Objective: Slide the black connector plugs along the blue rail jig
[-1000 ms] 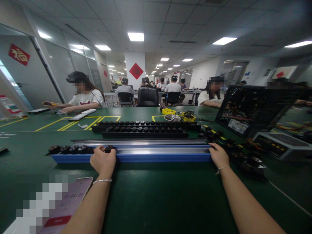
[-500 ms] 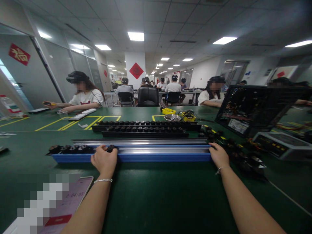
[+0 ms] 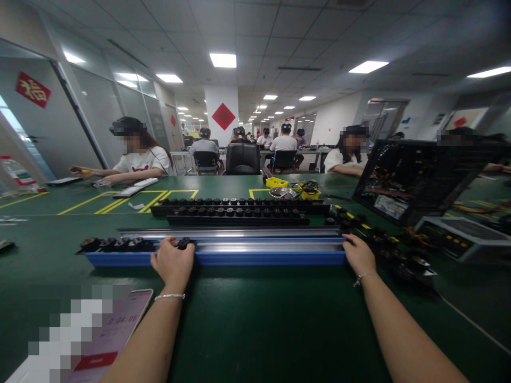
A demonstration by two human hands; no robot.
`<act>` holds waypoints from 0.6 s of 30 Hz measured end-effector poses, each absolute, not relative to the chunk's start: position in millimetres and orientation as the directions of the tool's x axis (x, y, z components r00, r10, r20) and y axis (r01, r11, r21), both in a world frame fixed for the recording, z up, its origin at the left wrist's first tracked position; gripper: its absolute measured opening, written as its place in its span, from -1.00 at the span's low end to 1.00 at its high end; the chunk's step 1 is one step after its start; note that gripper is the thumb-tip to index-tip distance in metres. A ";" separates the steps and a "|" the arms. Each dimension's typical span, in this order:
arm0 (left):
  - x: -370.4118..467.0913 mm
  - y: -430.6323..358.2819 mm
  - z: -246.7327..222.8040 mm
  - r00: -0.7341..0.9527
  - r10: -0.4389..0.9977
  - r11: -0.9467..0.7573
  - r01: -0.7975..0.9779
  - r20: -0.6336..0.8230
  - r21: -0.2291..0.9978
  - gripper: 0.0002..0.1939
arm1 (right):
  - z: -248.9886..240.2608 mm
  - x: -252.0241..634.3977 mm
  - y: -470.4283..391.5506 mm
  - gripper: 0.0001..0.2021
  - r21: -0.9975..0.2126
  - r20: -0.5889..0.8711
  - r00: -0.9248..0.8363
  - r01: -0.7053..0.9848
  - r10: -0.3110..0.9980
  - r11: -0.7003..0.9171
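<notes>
A long blue channel (image 3: 271,258) with a shiny metal inside lies across the table before me. My left hand (image 3: 173,261) is closed around a small round-topped black piece (image 3: 184,243) sitting in the channel, left of its middle. Several similar black pieces (image 3: 120,243) stand in a row at the channel's left end. At the right end, my right hand (image 3: 360,255) grips the channel, thumb on the near side; its other fingertips are partly hidden. Directly behind lies a black rail (image 3: 231,232) with a shiny inside.
Farther back are two black strips (image 3: 239,212) filled with black pieces. To the right lie loose black parts (image 3: 403,260), a power supply (image 3: 463,238) and an open computer case (image 3: 415,181). A phone (image 3: 115,335) lies near my left forearm. People sit across the table.
My left hand and the black piece in it have shifted very slightly to the right along the channel. My right hand stays at the channel's right end.
</notes>
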State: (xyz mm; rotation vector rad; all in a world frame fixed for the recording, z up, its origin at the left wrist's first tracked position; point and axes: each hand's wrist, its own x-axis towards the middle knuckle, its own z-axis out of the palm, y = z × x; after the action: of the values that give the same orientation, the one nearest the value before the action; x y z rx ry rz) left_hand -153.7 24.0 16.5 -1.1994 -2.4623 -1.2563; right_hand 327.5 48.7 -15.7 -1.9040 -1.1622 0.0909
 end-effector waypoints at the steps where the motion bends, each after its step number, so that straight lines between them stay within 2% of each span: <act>1: -153.9 24.2 16.3 -0.675 0.598 0.336 0.700 0.432 0.630 -0.55 | -15.6 327.3 48.5 -0.64 -0.706 0.355 0.560 0.686 0.749 -0.178; 18: -154.9 26.3 12.4 -0.638 0.627 0.304 0.729 0.447 0.613 -0.53 | -15.6 325.7 47.8 -0.64 -0.729 0.355 0.572 0.665 0.739 -0.164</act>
State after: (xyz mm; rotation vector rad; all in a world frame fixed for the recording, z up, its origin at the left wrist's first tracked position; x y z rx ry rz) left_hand -154.9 26.3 12.4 -1.2738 -2.4350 -1.2485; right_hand 325.7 47.8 -15.6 -1.8810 -1.1374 0.1020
